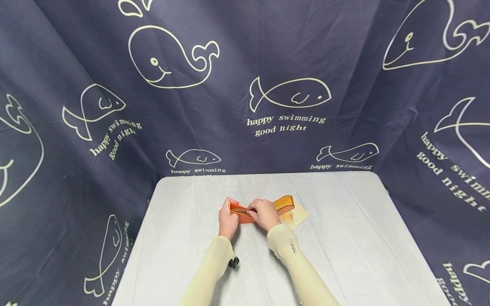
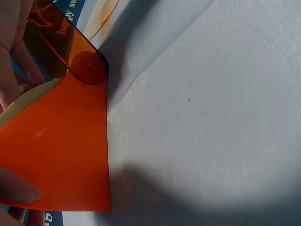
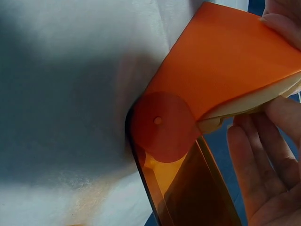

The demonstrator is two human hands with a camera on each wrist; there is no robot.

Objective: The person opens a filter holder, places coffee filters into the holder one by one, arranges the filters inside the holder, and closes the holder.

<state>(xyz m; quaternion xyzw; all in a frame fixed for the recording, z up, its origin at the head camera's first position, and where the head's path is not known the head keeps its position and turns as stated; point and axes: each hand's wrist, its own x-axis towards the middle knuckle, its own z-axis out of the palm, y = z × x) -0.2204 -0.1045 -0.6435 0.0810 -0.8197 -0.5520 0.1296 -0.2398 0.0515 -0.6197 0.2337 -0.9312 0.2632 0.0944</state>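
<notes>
An orange case (image 1: 245,217) with a hinged, see-through amber lid (image 1: 284,205) is held low over the white table. The lid is swung open to the right. My left hand (image 1: 228,219) grips the case's left end, its thumb (image 2: 19,187) flat on the orange wall. Tan, paper-like sheets (image 3: 254,101) show along the case's open side. My right hand (image 1: 265,213) is at that opening and pinches the edge of the sheets, while its other fingers (image 3: 247,162) extend beside the case. The parts of the sheets inside the case are hidden by its wall.
A flat cream sheet or packet (image 1: 302,215) lies on the white tabletop (image 1: 183,238), partly behind the lid. Dark blue curtains (image 1: 237,55) with whale and fish drawings hang behind the table and at both sides. A small black object (image 1: 234,262) sits at the left cuff.
</notes>
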